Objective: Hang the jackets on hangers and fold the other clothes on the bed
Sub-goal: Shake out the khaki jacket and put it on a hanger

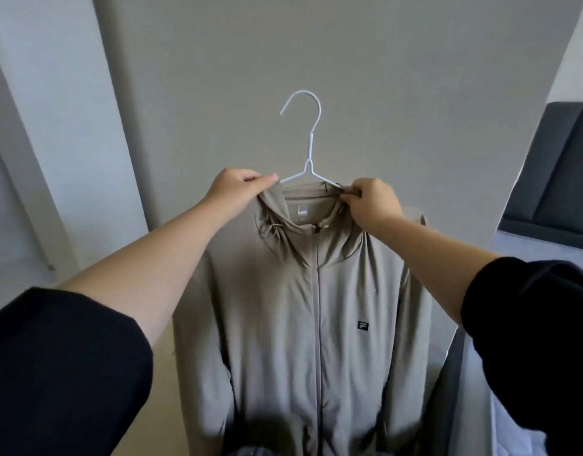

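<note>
The left hand [232, 189] and right hand [370, 202] each pinch the collar of a beige hooded jacket [283, 307], zipped shut, hanging below them. Between them a white wire hanger [310, 146] rises, seemingly seated inside the shoulders.

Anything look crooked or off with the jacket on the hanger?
Nothing damaged. The jacket is zipped and on the hanger, but its hood fabric bunches where the left hand and right hand pinch it. The hook hangs on nothing yet.
</note>
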